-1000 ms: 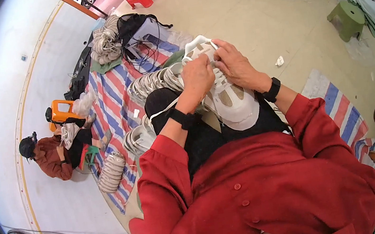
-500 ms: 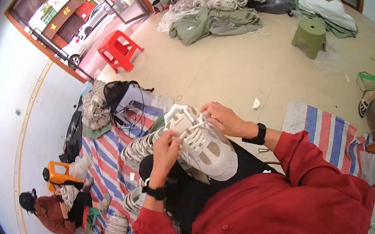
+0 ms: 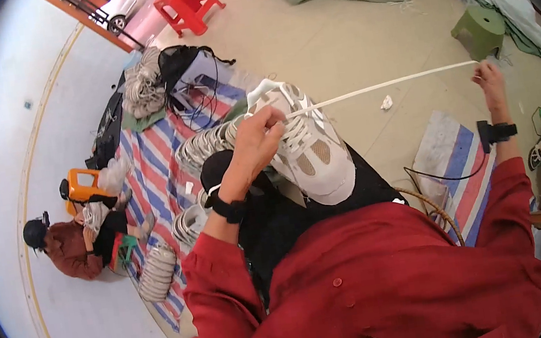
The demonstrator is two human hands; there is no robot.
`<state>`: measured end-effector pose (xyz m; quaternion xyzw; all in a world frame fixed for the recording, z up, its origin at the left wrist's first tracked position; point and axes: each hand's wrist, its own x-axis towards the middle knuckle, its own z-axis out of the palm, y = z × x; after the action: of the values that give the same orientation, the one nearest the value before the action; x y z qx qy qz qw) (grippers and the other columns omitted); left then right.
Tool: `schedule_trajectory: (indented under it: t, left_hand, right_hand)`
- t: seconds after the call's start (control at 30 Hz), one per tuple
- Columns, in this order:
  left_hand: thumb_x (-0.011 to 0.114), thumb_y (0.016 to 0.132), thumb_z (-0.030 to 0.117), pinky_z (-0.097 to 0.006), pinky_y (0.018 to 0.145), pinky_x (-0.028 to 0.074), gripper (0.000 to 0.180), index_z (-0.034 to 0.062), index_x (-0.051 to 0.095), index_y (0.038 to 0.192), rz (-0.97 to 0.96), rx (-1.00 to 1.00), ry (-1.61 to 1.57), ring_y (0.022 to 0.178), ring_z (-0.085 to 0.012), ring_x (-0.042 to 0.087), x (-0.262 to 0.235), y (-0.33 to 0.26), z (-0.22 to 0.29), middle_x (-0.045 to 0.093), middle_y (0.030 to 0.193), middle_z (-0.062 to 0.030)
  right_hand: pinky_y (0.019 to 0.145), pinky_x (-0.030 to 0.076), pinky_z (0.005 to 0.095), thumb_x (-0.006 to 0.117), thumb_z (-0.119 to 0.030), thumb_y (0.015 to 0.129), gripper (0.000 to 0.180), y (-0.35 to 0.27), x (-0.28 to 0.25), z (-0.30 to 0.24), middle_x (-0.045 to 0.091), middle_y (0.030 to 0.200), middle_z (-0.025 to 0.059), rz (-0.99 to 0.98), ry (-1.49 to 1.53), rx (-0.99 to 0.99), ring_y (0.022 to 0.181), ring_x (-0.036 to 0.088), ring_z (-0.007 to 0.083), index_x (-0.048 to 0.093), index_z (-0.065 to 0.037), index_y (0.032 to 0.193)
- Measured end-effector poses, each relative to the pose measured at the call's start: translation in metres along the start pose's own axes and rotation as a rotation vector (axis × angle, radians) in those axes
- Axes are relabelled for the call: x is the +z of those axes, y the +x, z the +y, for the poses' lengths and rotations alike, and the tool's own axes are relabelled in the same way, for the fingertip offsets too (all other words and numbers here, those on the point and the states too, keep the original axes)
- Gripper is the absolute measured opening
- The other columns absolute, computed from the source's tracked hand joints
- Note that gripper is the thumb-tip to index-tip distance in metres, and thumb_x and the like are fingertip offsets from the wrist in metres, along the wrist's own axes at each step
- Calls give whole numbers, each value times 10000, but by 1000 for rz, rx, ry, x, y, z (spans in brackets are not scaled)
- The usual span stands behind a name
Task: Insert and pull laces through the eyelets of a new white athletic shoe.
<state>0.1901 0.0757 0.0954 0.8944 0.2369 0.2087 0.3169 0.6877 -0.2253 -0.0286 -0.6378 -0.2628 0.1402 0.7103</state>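
A white and beige sneaker (image 3: 328, 178) rests on my lap with its toe toward me. Beside its upper eyelets my left hand (image 3: 255, 145) is closed, thumb and finger pinched at the near part of the lacing; the fingertips partly hide what they grip. From there a pale flat shoelace (image 3: 383, 85) runs taut to the right, through the air above the floor. Its far end is pinched in my right hand (image 3: 492, 88), held well out to the side. Crossed lacing shows over the sneaker's tongue.
Left of my legs, bundled shoe parts (image 3: 204, 149) lie on a striped sheet (image 3: 150, 148). A person (image 3: 72, 245) sits at the far left. A red stool (image 3: 187, 4) and a green stool (image 3: 478, 29) stand beyond. Another striped sheet (image 3: 443, 141) is at right.
My right hand has swung far out to the right, drawing the shoelace into a long straight line. My left hand stays by the lacing. The whole view has tilted nearer to me.
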Motion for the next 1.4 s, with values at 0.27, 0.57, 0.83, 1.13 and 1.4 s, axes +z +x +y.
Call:
schedule_trajectory:
  t: [0.27, 0.57, 0.83, 1.13, 1.4]
  left_hand:
    - [602, 775, 69, -388, 762, 491, 238, 21, 579, 1007, 266, 19, 170, 840, -311, 621, 0, -23, -27, 623, 885, -149]
    - [635, 754, 98, -373, 731, 492, 173, 21, 576, 897, 169, -219, 176, 807, -301, 630, 6, -52, -50, 625, 836, -141]
    - [610, 785, 96, -373, 685, 483, 104, 17, 597, 851, 317, -109, 225, 734, -290, 618, 15, -48, -59, 618, 777, -133]
    - [642, 729, 93, -412, 919, 438, 349, 40, 590, 1071, 367, 250, 479, 1075, -343, 535, 13, -25, -32, 569, 1091, -158]
    - [605, 715, 133, -419, 807, 445, 126, 45, 591, 803, 43, 70, 495, 897, -341, 529, -15, 5, -45, 529, 900, -150]
  right_hand:
    - [696, 514, 291, 555, -205, 936, 126, 24, -98, 44, 548, 815, 6, 221, 60, 108, 758, 551, 115, 588, -83, 923]
    - [640, 493, 266, 566, -180, 890, 205, -26, 99, 59, 609, 838, 20, -146, -488, -1, 773, 576, 104, 622, -40, 1029]
    - [684, 491, 299, 622, -153, 879, 166, -122, 323, -51, 613, 932, 65, -658, -207, -287, 787, 595, 157, 599, -37, 995]
    - [665, 453, 386, 581, -100, 861, 97, -134, 358, -63, 567, 844, 139, -743, -401, -411, 732, 564, 291, 529, -23, 892]
    - [620, 441, 349, 542, -97, 895, 98, -123, 358, -72, 562, 711, 124, -841, -302, -325, 637, 534, 246, 483, -20, 886]
